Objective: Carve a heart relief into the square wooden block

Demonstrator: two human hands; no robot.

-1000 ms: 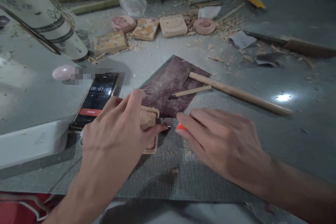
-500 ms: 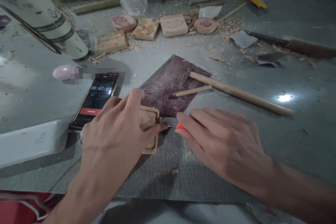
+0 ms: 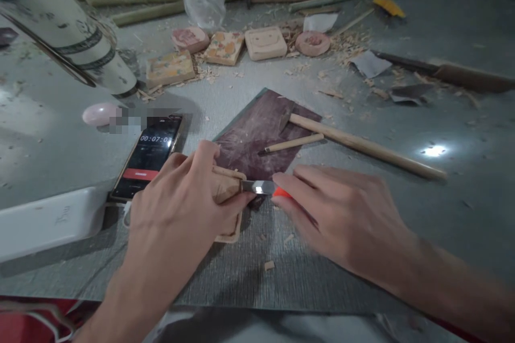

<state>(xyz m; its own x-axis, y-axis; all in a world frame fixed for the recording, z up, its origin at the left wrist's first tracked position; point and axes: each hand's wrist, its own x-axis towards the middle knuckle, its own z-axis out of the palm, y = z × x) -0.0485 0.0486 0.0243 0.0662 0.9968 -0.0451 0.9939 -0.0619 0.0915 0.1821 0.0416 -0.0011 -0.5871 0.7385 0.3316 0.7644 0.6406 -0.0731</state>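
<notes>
My left hand (image 3: 181,209) is closed over a small pale wooden block (image 3: 227,193) and presses it onto the grey table (image 3: 257,273). Its thumb lies by the block's right edge. My right hand (image 3: 341,220) is wrapped round a carving knife with an orange handle (image 3: 284,193). The knife's short metal blade (image 3: 257,187) points left and meets the block's right edge. Most of the block is hidden under my left fingers.
A dark purple sheet (image 3: 257,134) lies just behind the block with a wooden-handled hammer (image 3: 362,144) and a small pencil-like tool (image 3: 292,143) on it. A phone (image 3: 151,155) showing a timer lies at left. Carved, painted wooden blocks (image 3: 225,45) and shavings line the back.
The blade shows more between my hands, with my right hand drawn slightly right. The view has shifted a little; my left hand keeps its grip on the block.
</notes>
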